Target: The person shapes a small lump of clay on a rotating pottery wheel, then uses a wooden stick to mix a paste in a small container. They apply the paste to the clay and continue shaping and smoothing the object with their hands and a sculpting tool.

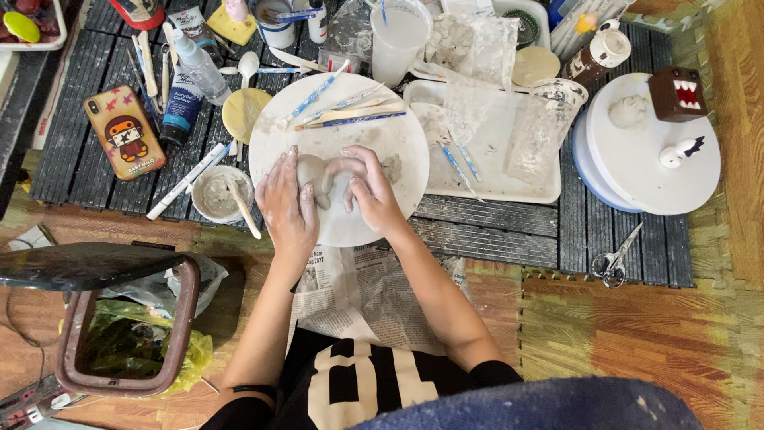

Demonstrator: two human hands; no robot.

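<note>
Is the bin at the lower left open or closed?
Open. The bin has its dark lid lifted, and a yellow-green bag shows inside.

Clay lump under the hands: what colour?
Pale grey clay lump, on the white round board; head view.

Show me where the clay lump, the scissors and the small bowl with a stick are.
clay lump (316, 177): head view, grey top between the hands.
scissors (613, 261): head view, near the pivot.
small bowl (208, 213): head view, lower-left rim.

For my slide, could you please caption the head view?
Left hand and right hand shape a grey clay lump on a round white board amid sculpting tools.
</note>
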